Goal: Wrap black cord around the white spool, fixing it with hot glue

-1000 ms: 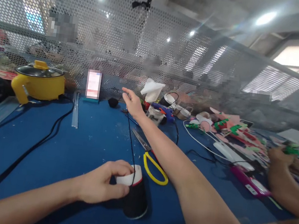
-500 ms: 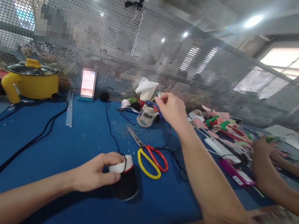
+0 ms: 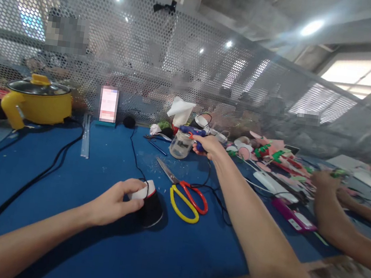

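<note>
One black, white-topped thread spool [image 3: 149, 200]

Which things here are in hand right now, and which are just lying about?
In hand: black cup under left hand; blue glue gun in right hand.
Lying about: scissors, yellow pot, glass jar, felt scraps.

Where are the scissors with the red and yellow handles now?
In the head view, the scissors lie on the blue table, just right of the black cup under the left hand.
</note>
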### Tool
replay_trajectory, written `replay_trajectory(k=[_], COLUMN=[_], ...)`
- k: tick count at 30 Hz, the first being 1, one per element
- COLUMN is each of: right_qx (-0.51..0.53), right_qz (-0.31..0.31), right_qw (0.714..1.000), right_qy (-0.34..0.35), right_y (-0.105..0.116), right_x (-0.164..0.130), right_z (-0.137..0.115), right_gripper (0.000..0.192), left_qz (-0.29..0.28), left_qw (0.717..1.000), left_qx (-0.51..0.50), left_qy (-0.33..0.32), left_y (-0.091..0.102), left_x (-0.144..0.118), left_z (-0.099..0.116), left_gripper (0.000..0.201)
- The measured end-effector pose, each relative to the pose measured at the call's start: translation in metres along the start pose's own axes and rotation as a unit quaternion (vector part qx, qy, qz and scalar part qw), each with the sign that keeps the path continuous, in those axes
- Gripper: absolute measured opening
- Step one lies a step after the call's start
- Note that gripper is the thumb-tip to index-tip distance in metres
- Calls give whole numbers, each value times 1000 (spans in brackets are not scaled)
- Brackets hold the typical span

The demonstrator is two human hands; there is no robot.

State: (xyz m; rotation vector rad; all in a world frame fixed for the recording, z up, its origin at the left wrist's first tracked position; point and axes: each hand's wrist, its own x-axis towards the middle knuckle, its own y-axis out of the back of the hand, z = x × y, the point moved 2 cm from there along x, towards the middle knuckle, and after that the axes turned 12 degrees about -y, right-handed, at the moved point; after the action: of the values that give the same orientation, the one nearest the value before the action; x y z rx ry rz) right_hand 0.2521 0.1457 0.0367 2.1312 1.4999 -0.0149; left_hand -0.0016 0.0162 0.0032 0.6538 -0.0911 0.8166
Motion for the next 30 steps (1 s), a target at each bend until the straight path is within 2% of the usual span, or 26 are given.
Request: replay_trajectory(k=[4, 8, 11, 12, 16, 20, 23, 26, 30], right_qx=[69, 129, 149, 145, 55, -38, -77, -119, -162], right_qz=[16, 10, -43, -82, -177, -203, -226, -233, -201], right_qw=[996, 983, 971, 965, 961, 961, 954, 946, 948], right_qy=[52, 133, 184, 203, 206, 182, 183, 192, 184], right_y=[-5, -7, -6, -5, -6, -8, -10, -12, -12], right_x=[-6, -28, -57, -68, -108, -131, -140, -145, -149], right_z=[2, -5, -3, -1, 22, 41, 46, 47, 48], right_gripper=[21, 9, 12, 13, 14, 16, 19, 25, 39], left_qz=[3, 23, 43, 44, 48, 54, 74, 91, 97], left_qw=[1000, 1000, 999, 999, 998, 998, 996, 994, 993], left_qx=[4, 6, 24, 26, 19, 8, -19, -29, -28], left_qy=[7, 13, 13, 17, 31, 41, 46, 52, 53], left_y=[1, 4, 7, 7, 7, 6, 6, 6, 5], left_x=[1, 1, 2, 2, 2, 2, 1, 0, 0], left_z=[-1, -2, -6, -7, -12, -15, -19, -23, -26], left_gripper=[11, 12, 14, 15, 21, 22, 23, 23, 21])
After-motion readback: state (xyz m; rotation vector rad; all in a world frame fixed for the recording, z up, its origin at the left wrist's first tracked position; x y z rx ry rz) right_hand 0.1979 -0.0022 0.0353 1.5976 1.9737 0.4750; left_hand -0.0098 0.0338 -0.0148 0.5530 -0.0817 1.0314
